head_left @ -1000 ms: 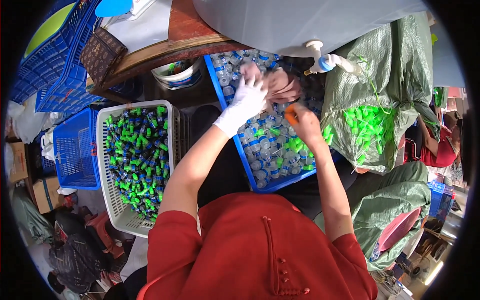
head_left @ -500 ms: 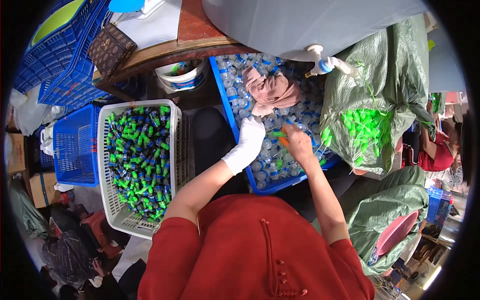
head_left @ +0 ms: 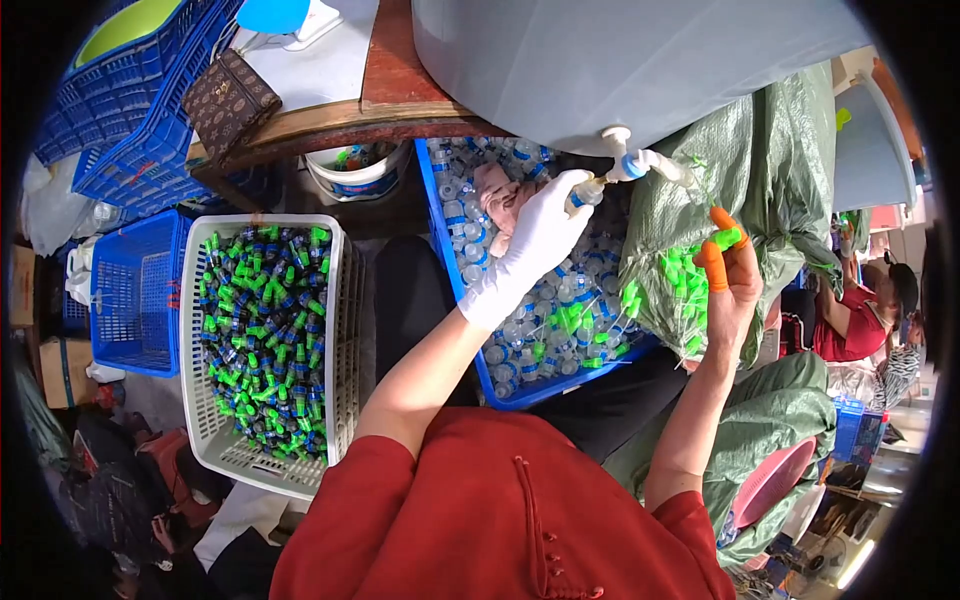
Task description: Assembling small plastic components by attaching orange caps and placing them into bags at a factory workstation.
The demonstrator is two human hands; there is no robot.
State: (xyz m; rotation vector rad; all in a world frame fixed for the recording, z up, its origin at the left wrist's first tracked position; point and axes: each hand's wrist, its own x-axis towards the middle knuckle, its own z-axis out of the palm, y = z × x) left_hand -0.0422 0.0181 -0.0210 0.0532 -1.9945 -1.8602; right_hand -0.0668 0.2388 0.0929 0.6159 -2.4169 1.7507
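Note:
My left hand (head_left: pixel 535 238), in a white glove, grips a small clear bottle (head_left: pixel 587 194) by the mouth of a white tap (head_left: pixel 618 150); the tap comes out of a large grey tank (head_left: pixel 620 60). Orange finger covers sit on my right hand (head_left: pixel 737 285), raised over a green woven sack (head_left: pixel 790 140), and it pinches a bright green cap (head_left: pixel 727 238). More green caps (head_left: pixel 684 290) show in the sack's opening. Under my left hand lies a blue crate (head_left: pixel 490 385) full of small clear bottles with blue bands, with a pink cloth (head_left: pixel 497 196) on top.
A white basket (head_left: pixel 340 330) at my left holds many dark-filled bottles with green caps. Beyond it stand an empty-looking blue basket (head_left: pixel 135 310) and a white bucket (head_left: pixel 365 185). A wooden table (head_left: pixel 330 125) carries a brown patterned pouch (head_left: pixel 230 95). Another person in red (head_left: pixel 850 320) sits far right.
My left hand has gone up from among the bottles to the tap, with a bottle in it. My right hand has moved right, from above the crate to the sack, and now holds a green cap up.

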